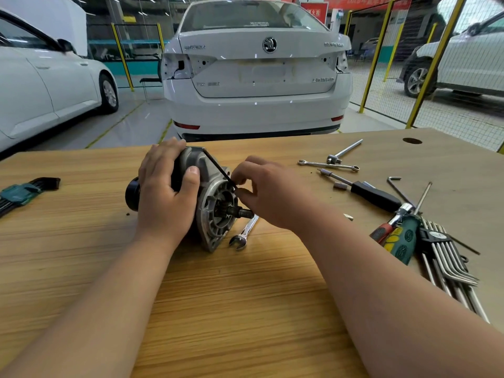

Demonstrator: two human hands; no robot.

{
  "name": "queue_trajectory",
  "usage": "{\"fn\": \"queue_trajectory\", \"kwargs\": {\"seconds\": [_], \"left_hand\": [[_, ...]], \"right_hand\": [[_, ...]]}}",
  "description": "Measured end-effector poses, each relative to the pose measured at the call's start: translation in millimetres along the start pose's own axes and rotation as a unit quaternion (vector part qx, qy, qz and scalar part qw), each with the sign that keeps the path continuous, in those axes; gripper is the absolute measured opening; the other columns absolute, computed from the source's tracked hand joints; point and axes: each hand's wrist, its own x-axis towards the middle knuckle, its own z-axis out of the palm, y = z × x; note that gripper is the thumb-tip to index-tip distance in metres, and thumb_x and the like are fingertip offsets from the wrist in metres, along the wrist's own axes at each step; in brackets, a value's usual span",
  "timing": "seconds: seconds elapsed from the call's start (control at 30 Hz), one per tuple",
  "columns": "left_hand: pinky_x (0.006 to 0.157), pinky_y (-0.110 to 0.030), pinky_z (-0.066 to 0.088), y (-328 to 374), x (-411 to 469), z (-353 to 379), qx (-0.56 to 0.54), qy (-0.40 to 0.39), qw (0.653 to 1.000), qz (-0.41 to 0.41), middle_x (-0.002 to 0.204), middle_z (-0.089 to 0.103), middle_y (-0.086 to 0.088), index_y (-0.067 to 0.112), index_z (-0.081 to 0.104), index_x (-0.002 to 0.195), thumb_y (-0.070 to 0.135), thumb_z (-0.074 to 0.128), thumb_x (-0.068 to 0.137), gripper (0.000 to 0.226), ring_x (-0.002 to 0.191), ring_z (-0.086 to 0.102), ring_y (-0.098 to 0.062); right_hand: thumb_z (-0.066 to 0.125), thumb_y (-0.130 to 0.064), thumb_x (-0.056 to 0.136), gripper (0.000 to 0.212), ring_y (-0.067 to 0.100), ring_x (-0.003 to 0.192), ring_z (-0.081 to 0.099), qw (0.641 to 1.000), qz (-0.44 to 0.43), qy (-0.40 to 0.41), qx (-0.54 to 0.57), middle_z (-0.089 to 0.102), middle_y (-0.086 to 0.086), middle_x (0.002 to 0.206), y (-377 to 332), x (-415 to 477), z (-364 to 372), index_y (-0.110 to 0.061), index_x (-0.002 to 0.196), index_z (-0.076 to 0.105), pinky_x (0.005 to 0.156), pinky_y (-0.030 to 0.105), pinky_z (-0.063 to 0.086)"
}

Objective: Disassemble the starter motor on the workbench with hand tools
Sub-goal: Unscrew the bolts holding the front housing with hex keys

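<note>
The starter motor lies on its side on the wooden workbench, its grey aluminium nose housing and pinion shaft facing right. My left hand grips the motor's body from above, thumb on the housing. My right hand pinches the lower end of a black hex key at the housing's flange; the key slants up and left across the housing. A combination wrench lies on the bench just under the pinion shaft.
Right of the motor lie a wrench, a T-bar socket handle, a black-handled driver, screwdrivers and a set of silver hex keys. A green hex key holder sits at the left edge. A white car stands beyond the bench.
</note>
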Motion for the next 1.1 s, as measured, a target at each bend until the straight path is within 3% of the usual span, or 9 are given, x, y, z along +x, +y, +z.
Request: {"fn": "queue_trajectory", "kwargs": {"seconds": [0.17,0.43,0.57,0.7,0.9,1.1], "left_hand": [[0.111,-0.022,0.018,1.0,1.2,0.2,0.004,0.001,1.000,0.002,0.138,0.039,0.013,0.019,0.051,0.136,0.033,0.045,0.089,0.049,0.140,0.027,-0.014],[0.111,-0.025,0.020,0.0,0.4,-0.5,0.008,-0.002,1.000,-0.001,0.143,0.042,0.007,0.021,0.050,0.136,0.033,0.045,0.088,0.049,0.140,0.028,-0.014],[0.111,-0.025,0.021,-1.0,1.1,-0.7,0.010,-0.001,1.000,0.006,0.145,0.043,0.002,0.020,0.051,0.135,0.034,0.044,0.088,0.050,0.139,0.029,-0.015],[0.111,-0.020,0.019,-0.7,1.2,0.4,0.010,0.002,1.000,0.009,0.144,0.044,0.001,0.018,0.052,0.135,0.032,0.045,0.088,0.049,0.139,0.030,-0.017],[0.111,-0.021,0.018,-0.2,1.6,-1.1,0.008,-0.002,1.000,0.004,0.136,0.036,0.017,0.021,0.050,0.136,0.033,0.045,0.089,0.049,0.140,0.027,-0.013],[0.112,-0.025,0.021,-1.8,0.6,-0.8,0.007,-0.008,1.000,0.001,0.145,0.044,0.002,0.020,0.051,0.135,0.034,0.045,0.089,0.049,0.140,0.029,-0.015]], "right_hand": [[0.064,-0.011,0.090,0.017,-0.006,0.071,0.046,0.997,0.015,-0.013,0.074,0.055,-0.015,0.094,1.6,-1.7,0.0,-0.019,0.105,0.067,0.064,0.015,0.039],[0.069,-0.013,0.088,0.018,0.009,0.075,0.056,0.990,-0.005,0.025,0.137,0.056,-0.016,0.093,-13.5,-3.2,-6.0,-0.021,0.104,0.067,0.070,0.034,0.054],[0.068,-0.018,0.087,0.011,0.013,0.083,0.057,0.995,-0.071,-0.036,0.063,0.054,-0.008,0.104,-28.9,-7.9,-7.4,-0.022,0.097,0.070,0.069,0.038,0.054],[0.067,-0.028,0.089,0.018,0.013,0.082,0.051,0.994,-0.048,-0.094,-0.027,0.048,-0.007,0.115,-30.1,-8.4,-10.1,-0.025,0.107,0.064,0.068,0.032,0.051],[0.063,-0.021,0.090,0.012,0.015,0.086,0.057,0.995,-0.037,-0.092,-0.010,0.054,-0.010,0.098,-30.6,-7.0,-13.4,-0.020,0.102,0.067,0.071,0.034,0.052],[0.063,-0.019,0.091,0.014,0.016,0.086,0.058,0.996,-0.065,-0.054,-0.002,0.062,-0.006,0.100,-27.0,-4.5,-17.8,-0.018,0.103,0.070,0.072,0.038,0.051]]}}
